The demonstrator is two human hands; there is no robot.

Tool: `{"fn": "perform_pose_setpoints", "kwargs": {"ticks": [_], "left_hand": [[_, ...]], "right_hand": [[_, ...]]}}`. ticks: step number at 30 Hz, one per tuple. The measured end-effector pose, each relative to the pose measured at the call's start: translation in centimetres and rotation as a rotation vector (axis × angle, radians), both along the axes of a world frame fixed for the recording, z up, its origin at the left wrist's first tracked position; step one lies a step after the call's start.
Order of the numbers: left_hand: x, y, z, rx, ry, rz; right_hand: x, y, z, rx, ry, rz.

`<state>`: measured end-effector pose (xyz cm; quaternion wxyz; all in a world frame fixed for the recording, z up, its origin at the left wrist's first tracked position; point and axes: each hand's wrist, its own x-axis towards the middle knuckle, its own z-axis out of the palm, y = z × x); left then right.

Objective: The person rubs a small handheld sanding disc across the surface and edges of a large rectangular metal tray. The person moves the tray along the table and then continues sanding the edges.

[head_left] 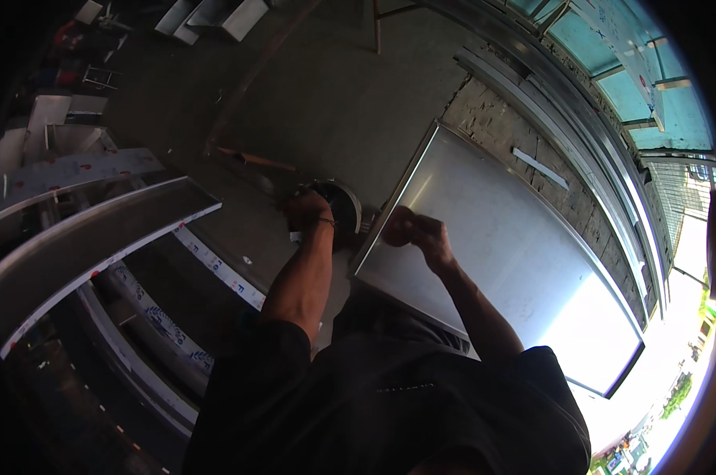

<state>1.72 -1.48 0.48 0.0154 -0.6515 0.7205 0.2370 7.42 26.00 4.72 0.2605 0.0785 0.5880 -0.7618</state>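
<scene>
At the centre of the frame, my left hand (306,210) is wrapped around a round power tool (338,204) that looks heavy and rigid. My right hand (412,231), curled shut, steadies the corner of the steel sheet (500,237): stiff, slick, sharp-edged, best held by its folded rim.

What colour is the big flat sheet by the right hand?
Shiny silver-grey metal sheet, seen in the head view.

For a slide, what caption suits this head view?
Left hand on a round power tool, right hand at a steel sheet's corner.
</scene>
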Motion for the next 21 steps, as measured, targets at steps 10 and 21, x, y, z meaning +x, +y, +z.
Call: {"fn": "perform_pose_setpoints", "kwargs": {"ticks": [10,21], "left_hand": [[0.1,0.6,-0.2,-0.182,0.026,0.023],[0.2,1.2,1.9,-0.103,0.009,0.011]], "right_hand": [[1.7,-0.2,-0.1,0.004,-0.020,0.185],[2.9,-1.2,0.0,-0.088,-0.169,0.137]]}}
